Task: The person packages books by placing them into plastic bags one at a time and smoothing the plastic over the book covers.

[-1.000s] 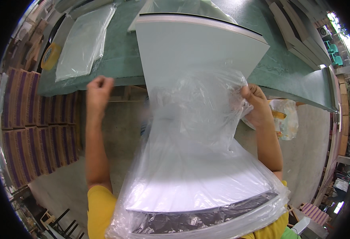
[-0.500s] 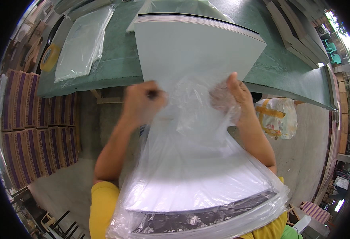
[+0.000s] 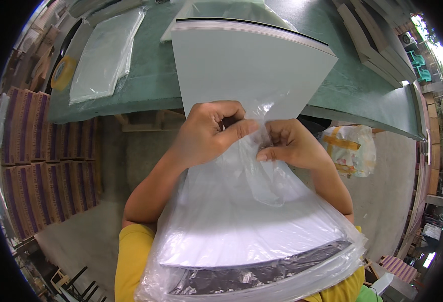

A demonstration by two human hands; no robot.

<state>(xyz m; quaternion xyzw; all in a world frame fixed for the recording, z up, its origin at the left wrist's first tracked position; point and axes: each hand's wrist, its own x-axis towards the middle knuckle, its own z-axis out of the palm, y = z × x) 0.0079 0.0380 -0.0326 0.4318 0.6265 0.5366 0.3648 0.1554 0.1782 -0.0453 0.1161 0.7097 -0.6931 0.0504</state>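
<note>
My left hand [image 3: 206, 132] is closed, thumb and forefinger pinching a gathered fold of a clear plastic bag [image 3: 264, 183]. Just beside it, my right hand [image 3: 298, 145] has its fingers curled round the same crumpled film. Beyond both hands, a stack of white boards [image 3: 251, 65] with a dark layer at its far edge rests over the table edge. Close to my body lies a pile of clear plastic sleeves [image 3: 221, 294], with a white surface and a dark strip showing through the film. The hands hide part of the gathered bag.
The green table [image 3: 156, 65] bears flat plastic bags [image 3: 108, 53], a yellow tape roll [image 3: 64, 72] and long boards [image 3: 370, 48]. Stacked cartons [image 3: 47, 186] stand at left. A taped plastic-wrapped bundle [image 3: 350, 151] is below the table at right.
Both hands have come together toward the middle. The plastic that was spread loosely between them is now bunched into a narrow fold with a strip hanging toward me.
</note>
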